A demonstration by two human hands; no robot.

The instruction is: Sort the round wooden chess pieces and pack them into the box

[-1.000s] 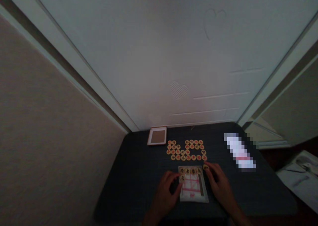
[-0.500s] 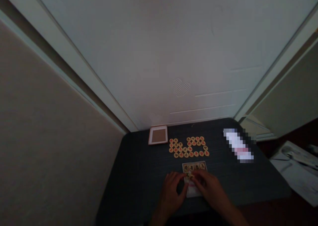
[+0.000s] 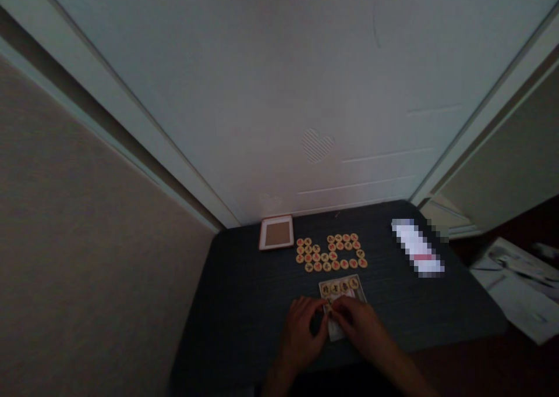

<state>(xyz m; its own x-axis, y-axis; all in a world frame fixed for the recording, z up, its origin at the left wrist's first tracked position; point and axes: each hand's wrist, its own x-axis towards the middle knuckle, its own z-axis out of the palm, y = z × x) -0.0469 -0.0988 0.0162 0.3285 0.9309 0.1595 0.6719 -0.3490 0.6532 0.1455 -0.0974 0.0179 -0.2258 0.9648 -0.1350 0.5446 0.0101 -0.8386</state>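
Observation:
At the near edge of the table, a shallow box point(image 3: 358, 289) holds a row of round xiangqi pieces point(image 3: 345, 286) with dark characters along its far side. Below that row, one more xiangqi piece point(image 3: 329, 304) shows between my fingertips at the box's left side. My left hand point(image 3: 303, 330) curls in from the left, its thumb and forefinger closed on that piece's edge. From the right, my right hand point(image 3: 360, 324) pinches at the same piece; its fingertips partly cover it. Both hands hide much of the box's near half.
Beyond the box, several loose xiangqi pieces point(image 3: 318, 266) with red or dark characters lie flat on the dark table point(image 3: 244, 292). A box lid point(image 3: 276, 233) sits by the back wall point(image 3: 262, 123). A blurred pale object point(image 3: 417, 247) lies at right.
My right fingertips have shifted slightly left, in closer to my left fingertips over the box. The whole view has tilted a little; the loose pieces have stayed put.

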